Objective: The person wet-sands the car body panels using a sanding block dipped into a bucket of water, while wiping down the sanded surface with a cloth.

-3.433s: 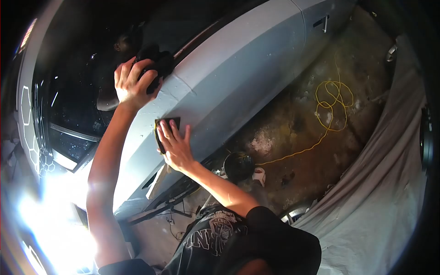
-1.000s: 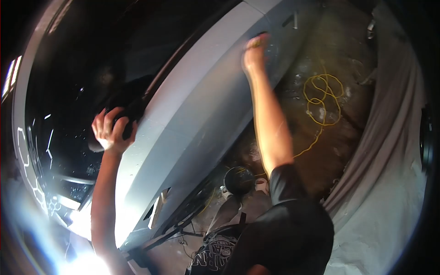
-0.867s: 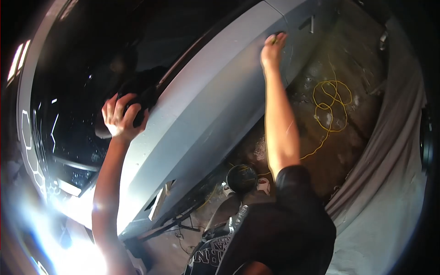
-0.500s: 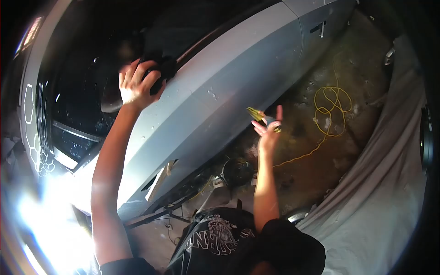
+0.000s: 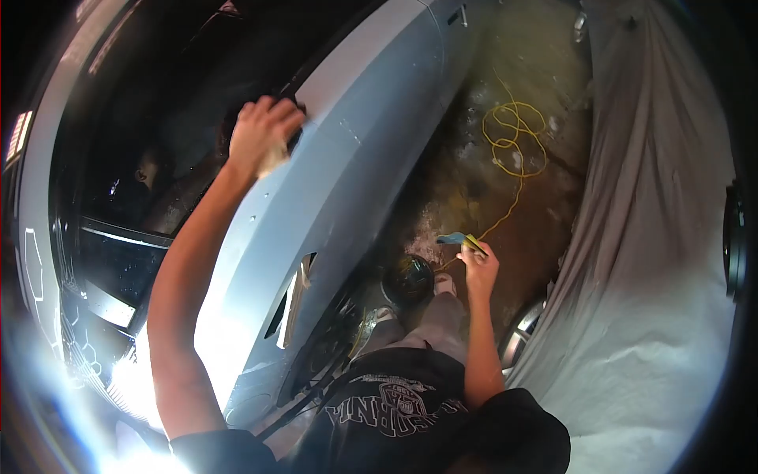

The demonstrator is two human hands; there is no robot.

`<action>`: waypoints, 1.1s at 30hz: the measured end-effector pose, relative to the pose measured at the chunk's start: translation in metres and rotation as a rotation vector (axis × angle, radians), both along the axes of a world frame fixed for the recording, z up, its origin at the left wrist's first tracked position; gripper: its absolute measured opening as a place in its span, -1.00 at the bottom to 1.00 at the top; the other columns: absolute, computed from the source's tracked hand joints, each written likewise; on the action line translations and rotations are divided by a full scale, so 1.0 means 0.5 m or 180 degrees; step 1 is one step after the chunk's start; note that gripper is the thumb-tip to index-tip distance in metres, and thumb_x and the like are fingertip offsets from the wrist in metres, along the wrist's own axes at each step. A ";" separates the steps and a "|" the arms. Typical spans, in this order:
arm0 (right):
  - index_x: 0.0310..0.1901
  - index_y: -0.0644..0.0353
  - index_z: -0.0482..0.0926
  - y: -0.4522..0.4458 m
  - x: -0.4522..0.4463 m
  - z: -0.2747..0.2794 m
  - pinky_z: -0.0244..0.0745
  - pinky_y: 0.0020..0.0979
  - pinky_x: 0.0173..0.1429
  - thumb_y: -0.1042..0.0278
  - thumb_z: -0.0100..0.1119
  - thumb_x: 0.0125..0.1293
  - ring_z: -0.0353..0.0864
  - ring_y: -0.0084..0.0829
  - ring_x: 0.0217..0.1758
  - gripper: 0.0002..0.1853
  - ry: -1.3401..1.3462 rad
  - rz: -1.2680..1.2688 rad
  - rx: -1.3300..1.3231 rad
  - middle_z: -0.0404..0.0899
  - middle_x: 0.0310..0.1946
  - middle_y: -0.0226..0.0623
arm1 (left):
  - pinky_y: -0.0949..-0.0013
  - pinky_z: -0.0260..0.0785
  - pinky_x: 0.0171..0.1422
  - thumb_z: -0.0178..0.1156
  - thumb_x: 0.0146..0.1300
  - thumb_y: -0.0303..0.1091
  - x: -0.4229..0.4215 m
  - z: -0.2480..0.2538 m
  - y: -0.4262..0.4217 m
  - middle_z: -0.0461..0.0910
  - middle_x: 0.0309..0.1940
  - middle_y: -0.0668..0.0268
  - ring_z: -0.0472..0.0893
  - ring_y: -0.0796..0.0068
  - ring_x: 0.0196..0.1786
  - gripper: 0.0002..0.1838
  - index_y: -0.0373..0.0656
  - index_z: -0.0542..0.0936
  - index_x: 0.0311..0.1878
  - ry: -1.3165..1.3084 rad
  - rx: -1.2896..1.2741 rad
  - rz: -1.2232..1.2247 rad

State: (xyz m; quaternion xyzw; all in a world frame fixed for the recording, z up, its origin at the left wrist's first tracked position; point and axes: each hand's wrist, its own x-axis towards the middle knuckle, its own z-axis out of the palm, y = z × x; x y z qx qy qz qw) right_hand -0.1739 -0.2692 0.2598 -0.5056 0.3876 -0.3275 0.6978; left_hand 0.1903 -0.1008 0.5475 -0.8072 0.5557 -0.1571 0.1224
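My left hand (image 5: 264, 136) is slightly blurred, its fingers bent over a dark part at the base of the car's black window (image 5: 189, 79); what it grips, if anything, is hidden. To the right, away from the grey car side (image 5: 355, 134), my right hand (image 5: 480, 265) pinches a small yellow and blue-grey pad (image 5: 466, 242) above the floor. A dark round bucket (image 5: 407, 279) stands near my feet, just left of and below the pad.
A yellow cord (image 5: 517, 189) lies looped on the wet, stained floor (image 5: 462, 189). Grey sheeting (image 5: 639, 261) hangs along the right side. A light wooden piece (image 5: 294, 304) sticks out of an opening low in the car side. Bright light glares at lower left.
My right hand has come back from the far end of the car panel to above the floor near the bucket, still holding the pad. My left hand has shifted slightly, and the view has turned.
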 end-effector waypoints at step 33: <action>0.08 0.18 0.39 -0.500 0.327 -0.037 0.67 -0.33 0.04 0.58 0.38 0.21 0.72 -0.34 -0.10 -0.54 -0.0052 0.0884 0.1290 0.62 -0.06 -0.23 | 0.15 0.37 0.04 0.37 -0.12 -0.33 -0.063 0.034 0.175 0.50 -0.26 0.35 0.51 0.23 -0.07 -0.81 0.02 0.61 -0.36 0.0275 0.0984 0.0852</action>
